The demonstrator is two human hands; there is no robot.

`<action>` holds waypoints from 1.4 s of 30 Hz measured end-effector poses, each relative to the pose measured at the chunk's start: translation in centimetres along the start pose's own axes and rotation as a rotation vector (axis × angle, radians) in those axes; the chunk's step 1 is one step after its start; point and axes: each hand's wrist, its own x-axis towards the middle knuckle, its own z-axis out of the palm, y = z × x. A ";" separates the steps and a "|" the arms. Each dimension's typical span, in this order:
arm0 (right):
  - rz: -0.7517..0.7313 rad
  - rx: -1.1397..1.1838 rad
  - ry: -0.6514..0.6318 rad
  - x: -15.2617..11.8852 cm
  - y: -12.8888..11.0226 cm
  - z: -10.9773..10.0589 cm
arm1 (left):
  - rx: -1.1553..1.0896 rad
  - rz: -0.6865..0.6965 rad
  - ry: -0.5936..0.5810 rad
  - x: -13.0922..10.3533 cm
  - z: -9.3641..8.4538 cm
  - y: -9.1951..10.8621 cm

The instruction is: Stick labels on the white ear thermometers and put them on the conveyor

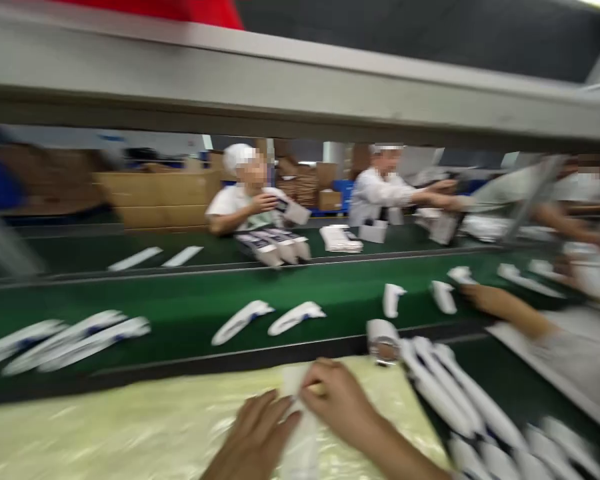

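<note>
A narrow, whitish strip (pixel 300 447), blurred and perhaps paper or thin plastic, lies on a shiny yellow sheet (pixel 130 427) in front of me. My left hand (pixel 257 433) lies at the strip's left side, fingers stretched out and holding nothing. Against its right edge, my right hand (pixel 340 403) is closed in a pinch. A small pale yellow bit shows at those fingers, but what they grip is too smeared to make out. Just beyond the right hand stands a white roll (pixel 383 341) with a brownish inside.
Slim white pieces with blue parts (pixel 295 319) lie on the green conveyor belt (pixel 180 300); several more (pixel 460 393) lie to my right. A co-worker's arm (pixel 510 310) reaches over the belt. Across sit people with folded boxes (pixel 275 247). A grey beam (pixel 300 87) spans overhead.
</note>
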 end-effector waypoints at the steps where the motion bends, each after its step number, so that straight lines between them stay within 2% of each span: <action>1: -0.013 0.028 -0.015 0.0 0.4 0.3 | -0.020 -0.015 -0.106 -0.8 -0.1 -0.1; 2: -0.032 0.053 -0.047 0.0 0.8 0.6 | -0.048 -0.041 -0.172 -1.3 -0.1 -0.2; 3: -0.052 0.072 -0.077 0.1 1.3 1.0 | -0.080 -0.059 -0.187 -1.5 -0.1 -0.2; 4: -0.059 0.090 -0.096 0.0 1.8 1.3 | -0.112 -0.067 -0.180 -1.5 -0.1 -0.2; 8: -0.010 0.151 -0.038 -0.8 3.0 2.5 | -0.235 -0.063 -0.129 -1.6 -0.9 1.0; 12: 0.009 0.152 0.005 -1.3 3.2 3.0 | -0.343 -0.026 -0.144 -2.2 -3.9 2.4; 15: 0.011 0.163 -0.013 -1.2 3.1 2.8 | -0.439 -0.037 -0.148 -2.2 -6.6 2.6; 18: 0.020 0.172 -0.063 -1.1 3.2 2.5 | -0.566 -0.092 -0.145 -2.0 -8.6 2.2; 21: 0.031 0.160 -0.079 -1.2 3.4 2.5 | -0.661 -0.214 -0.141 -1.9 -9.6 1.7; 25: 0.006 0.147 -0.051 -1.2 3.6 2.6 | -0.777 -0.326 -0.008 -1.7 -9.3 0.6; 30: 0.015 0.148 -0.048 -1.2 3.7 2.7 | -0.922 -0.514 0.176 -1.0 -6.6 -0.9; 34: 0.038 0.117 -0.081 -1.0 3.2 2.2 | -0.874 -0.536 0.234 -0.6 -5.3 -1.1; 37: 0.010 0.087 -0.136 -0.8 2.0 1.2 | -0.849 -0.522 0.266 -0.5 -5.3 -1.1; 42: 0.025 0.043 -0.103 -0.3 0.3 0.2 | -0.828 -0.476 0.262 -0.2 -5.6 -1.5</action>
